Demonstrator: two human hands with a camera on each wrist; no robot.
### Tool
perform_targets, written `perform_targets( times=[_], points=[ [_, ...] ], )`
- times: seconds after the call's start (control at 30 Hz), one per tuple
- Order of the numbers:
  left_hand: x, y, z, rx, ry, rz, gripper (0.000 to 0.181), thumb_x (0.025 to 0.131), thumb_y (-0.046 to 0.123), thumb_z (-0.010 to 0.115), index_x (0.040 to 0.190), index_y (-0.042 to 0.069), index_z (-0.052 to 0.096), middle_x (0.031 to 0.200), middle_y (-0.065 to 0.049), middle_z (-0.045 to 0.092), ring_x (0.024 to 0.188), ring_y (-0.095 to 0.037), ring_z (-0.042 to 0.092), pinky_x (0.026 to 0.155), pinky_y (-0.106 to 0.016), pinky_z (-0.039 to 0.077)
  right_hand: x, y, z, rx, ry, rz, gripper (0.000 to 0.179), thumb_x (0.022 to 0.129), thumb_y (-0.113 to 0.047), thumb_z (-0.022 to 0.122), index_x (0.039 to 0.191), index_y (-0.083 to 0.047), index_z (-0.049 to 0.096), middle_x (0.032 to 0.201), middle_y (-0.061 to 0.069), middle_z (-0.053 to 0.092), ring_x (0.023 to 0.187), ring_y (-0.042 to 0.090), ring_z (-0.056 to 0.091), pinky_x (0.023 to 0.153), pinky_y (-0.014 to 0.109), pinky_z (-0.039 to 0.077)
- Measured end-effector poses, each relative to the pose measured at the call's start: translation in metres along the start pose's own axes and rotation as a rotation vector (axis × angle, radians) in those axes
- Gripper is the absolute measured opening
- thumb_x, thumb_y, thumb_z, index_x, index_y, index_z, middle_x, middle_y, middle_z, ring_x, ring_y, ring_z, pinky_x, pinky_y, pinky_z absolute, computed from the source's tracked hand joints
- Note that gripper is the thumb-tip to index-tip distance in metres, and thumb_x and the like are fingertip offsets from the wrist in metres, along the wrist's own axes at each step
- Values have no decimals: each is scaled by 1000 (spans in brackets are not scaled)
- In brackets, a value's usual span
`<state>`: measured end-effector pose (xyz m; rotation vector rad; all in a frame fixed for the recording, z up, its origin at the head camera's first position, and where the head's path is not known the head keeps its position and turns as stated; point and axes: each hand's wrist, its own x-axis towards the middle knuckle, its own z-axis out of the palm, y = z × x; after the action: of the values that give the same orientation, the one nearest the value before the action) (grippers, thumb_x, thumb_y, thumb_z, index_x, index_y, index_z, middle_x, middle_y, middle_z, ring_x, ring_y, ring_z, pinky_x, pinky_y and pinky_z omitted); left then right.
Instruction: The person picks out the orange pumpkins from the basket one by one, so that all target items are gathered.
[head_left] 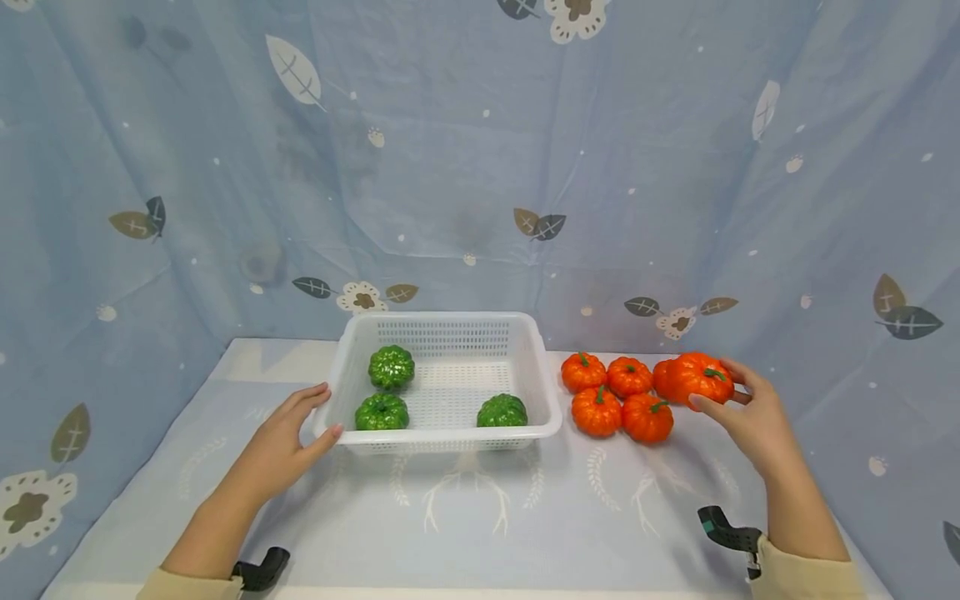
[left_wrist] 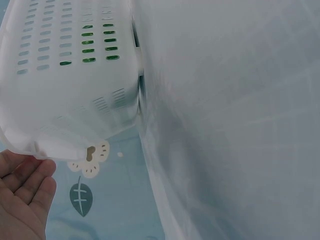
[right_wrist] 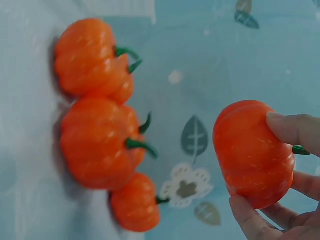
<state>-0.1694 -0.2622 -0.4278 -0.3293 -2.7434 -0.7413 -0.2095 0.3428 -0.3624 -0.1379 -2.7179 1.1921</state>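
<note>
A white slotted plastic basket stands on the table with three shiny green pumpkins inside, two on the left and one at the front right. My left hand touches the basket's left rim and front-left corner, thumb and fingers spread apart; fingertips meet the rim's edge in the left wrist view. To the right, my right hand holds an orange pumpkin with a green stem. Thumb and fingers grip that pumpkin from opposite sides.
Several orange pumpkins sit in a cluster just right of the basket, one partly hidden behind the held pumpkin. A blue patterned curtain hangs behind and at both sides of the cloth-covered table.
</note>
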Motion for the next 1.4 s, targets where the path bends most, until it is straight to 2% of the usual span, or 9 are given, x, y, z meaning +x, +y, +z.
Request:
perform_targets(
  times=[0.17,0.3,0.6,0.83,1.03,1.4],
  points=[
    [0,1,-1,0,-12,-4,67,97,36,66,145,-6,46,153,-21,39,135,-47,40,105,-66,36,4,26,3,-16,25,68,91,93,-44,70,157,1,24,151,35,29,127,55,38,92,62,51],
    [0,1,0,-1,-15,-7,67,97,36,66,145,-5,45,153,-21,39,135,-47,40,105,-66,36,8,46,5,-24,33,98,90,94,-43,69,155,5,24,150,38,29,125,56,39,96,64,47],
    [0,0,0,-6,-6,2,66,97,35,66,145,-6,46,152,-21,40,135,-47,41,104,-67,36,21,82,13,-25,-56,221,92,93,-45,68,155,5,22,150,39,26,133,56,30,106,69,34],
    [0,-1,0,-9,-3,0,66,97,36,66,145,-6,46,152,-20,40,135,-47,41,104,-67,36,26,89,19,-41,-106,288,91,94,-44,66,154,6,21,150,40,24,134,57,27,107,70,31],
    [0,-2,1,-9,11,11,65,96,32,68,144,-6,46,152,-19,41,134,-47,42,103,-66,37,28,94,23,-16,-136,302,91,95,-43,66,154,7,19,149,41,22,133,58,28,107,68,33],
    [0,-1,1,-7,1,4,65,97,34,67,145,-5,46,153,-19,40,135,-47,41,104,-66,37,30,99,28,44,-142,315,90,95,-35,68,155,6,16,152,40,19,135,57,25,109,65,33]
  ],
)
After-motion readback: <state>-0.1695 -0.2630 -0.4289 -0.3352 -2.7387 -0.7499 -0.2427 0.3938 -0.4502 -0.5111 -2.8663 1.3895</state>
